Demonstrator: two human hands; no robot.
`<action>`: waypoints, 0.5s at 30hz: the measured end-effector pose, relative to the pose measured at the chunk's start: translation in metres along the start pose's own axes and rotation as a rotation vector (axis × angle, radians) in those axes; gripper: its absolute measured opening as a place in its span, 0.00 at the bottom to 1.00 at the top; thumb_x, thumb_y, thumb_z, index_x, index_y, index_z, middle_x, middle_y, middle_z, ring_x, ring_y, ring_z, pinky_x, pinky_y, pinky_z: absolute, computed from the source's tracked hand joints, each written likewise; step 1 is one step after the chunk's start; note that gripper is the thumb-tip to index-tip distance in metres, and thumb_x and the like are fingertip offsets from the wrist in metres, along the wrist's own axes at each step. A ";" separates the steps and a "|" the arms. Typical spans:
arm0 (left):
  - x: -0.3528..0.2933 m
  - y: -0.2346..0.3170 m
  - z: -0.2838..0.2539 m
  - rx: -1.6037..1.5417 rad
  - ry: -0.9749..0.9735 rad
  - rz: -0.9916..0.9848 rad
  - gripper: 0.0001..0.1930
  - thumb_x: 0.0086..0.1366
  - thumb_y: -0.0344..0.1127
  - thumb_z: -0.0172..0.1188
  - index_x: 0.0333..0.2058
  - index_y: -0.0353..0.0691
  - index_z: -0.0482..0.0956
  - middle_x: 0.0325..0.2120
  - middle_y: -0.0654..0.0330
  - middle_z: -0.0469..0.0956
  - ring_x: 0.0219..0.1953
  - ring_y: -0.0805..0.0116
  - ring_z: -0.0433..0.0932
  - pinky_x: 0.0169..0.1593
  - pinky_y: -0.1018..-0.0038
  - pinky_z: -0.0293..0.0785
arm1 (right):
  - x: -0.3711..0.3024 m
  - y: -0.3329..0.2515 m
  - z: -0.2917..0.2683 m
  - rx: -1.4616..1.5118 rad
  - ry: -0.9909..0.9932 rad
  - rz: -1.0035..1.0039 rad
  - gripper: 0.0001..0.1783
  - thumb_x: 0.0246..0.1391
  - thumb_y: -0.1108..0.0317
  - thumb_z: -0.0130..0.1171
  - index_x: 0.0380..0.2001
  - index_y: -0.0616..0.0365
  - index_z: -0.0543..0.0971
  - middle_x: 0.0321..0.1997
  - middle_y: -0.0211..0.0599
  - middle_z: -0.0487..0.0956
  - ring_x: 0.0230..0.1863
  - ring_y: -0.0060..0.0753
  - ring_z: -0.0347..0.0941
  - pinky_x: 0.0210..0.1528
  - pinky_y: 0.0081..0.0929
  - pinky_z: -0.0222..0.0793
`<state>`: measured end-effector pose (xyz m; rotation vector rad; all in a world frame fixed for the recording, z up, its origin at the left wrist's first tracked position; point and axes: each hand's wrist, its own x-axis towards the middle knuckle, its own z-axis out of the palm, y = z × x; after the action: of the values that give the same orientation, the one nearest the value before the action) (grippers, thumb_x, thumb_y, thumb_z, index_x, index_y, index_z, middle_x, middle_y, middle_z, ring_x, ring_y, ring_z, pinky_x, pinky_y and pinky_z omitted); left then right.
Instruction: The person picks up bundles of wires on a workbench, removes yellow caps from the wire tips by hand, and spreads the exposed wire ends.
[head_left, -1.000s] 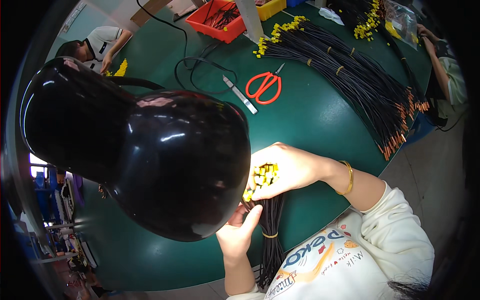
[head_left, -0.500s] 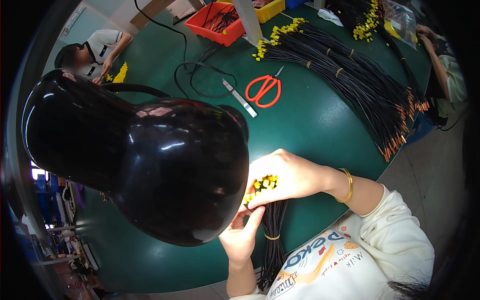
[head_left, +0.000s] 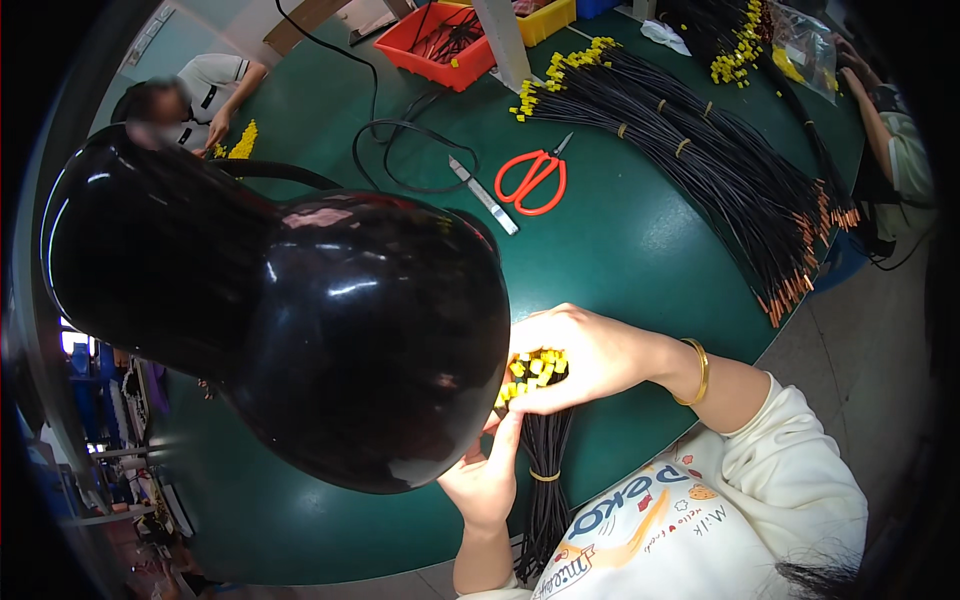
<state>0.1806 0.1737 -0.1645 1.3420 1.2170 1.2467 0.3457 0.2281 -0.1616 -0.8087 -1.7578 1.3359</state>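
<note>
A bundle of thin black cables (head_left: 547,440) with yellow connectors (head_left: 537,367) on its upper ends lies before me at the near table edge. A tan rubber band (head_left: 544,476) ties it lower down. Curled round the connector end from the right is my right hand (head_left: 590,358), a gold bangle on its wrist. My left hand (head_left: 484,487) grips the bundle just below the connectors on the left, its thumb pointing up at them. A large glossy black lamp head (head_left: 370,340) hides part of both hands' fingertips.
Red-handled scissors (head_left: 532,182) and a utility knife (head_left: 484,196) lie on the green table (head_left: 640,260) beyond my hands. More banded cable bundles (head_left: 690,150) stretch to the right. A red bin (head_left: 440,50) stands at the back. Co-workers sit at far left and right.
My right hand has shifted slightly, and more of the yellow connectors show beside it. My left thumb has moved up closer to them. The view has shifted slightly.
</note>
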 end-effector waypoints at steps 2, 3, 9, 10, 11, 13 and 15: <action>-0.002 -0.001 0.001 0.010 0.003 0.024 0.06 0.48 0.14 0.56 0.24 0.29 0.70 0.26 0.60 0.68 0.29 0.78 0.69 0.34 0.84 0.66 | -0.001 0.002 0.002 0.000 0.050 -0.080 0.13 0.39 0.65 0.60 0.29 0.61 0.76 0.28 0.38 0.77 0.30 0.30 0.73 0.36 0.24 0.67; -0.002 -0.002 0.002 0.019 0.006 0.049 0.06 0.49 0.14 0.56 0.24 0.29 0.71 0.26 0.60 0.68 0.29 0.78 0.69 0.34 0.84 0.67 | -0.001 0.001 0.003 0.000 0.050 -0.080 0.13 0.39 0.65 0.60 0.29 0.61 0.76 0.28 0.38 0.77 0.30 0.30 0.73 0.36 0.24 0.67; -0.002 0.000 0.001 -0.074 0.022 -0.127 0.05 0.49 0.15 0.55 0.25 0.30 0.71 0.26 0.58 0.70 0.26 0.77 0.70 0.29 0.84 0.68 | -0.002 -0.006 0.002 -0.046 0.069 0.023 0.12 0.39 0.66 0.60 0.26 0.62 0.74 0.28 0.37 0.77 0.30 0.32 0.73 0.35 0.24 0.67; -0.002 0.001 0.000 -0.075 0.020 -0.128 0.05 0.49 0.15 0.55 0.25 0.30 0.71 0.26 0.58 0.70 0.26 0.77 0.70 0.29 0.84 0.68 | -0.002 -0.006 0.002 -0.024 0.068 0.055 0.12 0.39 0.66 0.60 0.27 0.62 0.73 0.27 0.37 0.77 0.30 0.31 0.73 0.35 0.24 0.67; 0.000 0.002 0.000 -0.104 0.018 -0.139 0.05 0.50 0.15 0.54 0.25 0.30 0.72 0.26 0.58 0.70 0.25 0.77 0.70 0.28 0.83 0.68 | -0.003 -0.005 0.001 -0.001 0.066 0.086 0.12 0.39 0.66 0.60 0.27 0.62 0.72 0.27 0.36 0.77 0.30 0.30 0.73 0.35 0.24 0.67; 0.001 0.002 0.000 -0.129 0.024 -0.150 0.04 0.51 0.16 0.53 0.25 0.30 0.72 0.26 0.58 0.70 0.24 0.76 0.70 0.27 0.83 0.67 | -0.002 -0.004 0.002 0.098 0.084 0.103 0.12 0.39 0.66 0.59 0.27 0.62 0.72 0.27 0.36 0.77 0.30 0.28 0.73 0.35 0.23 0.67; 0.002 0.003 0.002 -0.119 0.008 -0.167 0.02 0.52 0.18 0.53 0.25 0.30 0.72 0.26 0.59 0.70 0.23 0.77 0.69 0.27 0.84 0.66 | -0.001 -0.004 0.003 0.192 0.105 0.119 0.12 0.40 0.67 0.59 0.28 0.61 0.72 0.27 0.36 0.77 0.29 0.27 0.72 0.35 0.23 0.66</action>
<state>0.1826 0.1754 -0.1620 1.1265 1.2155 1.1873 0.3434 0.2245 -0.1590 -0.8700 -1.4941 1.4872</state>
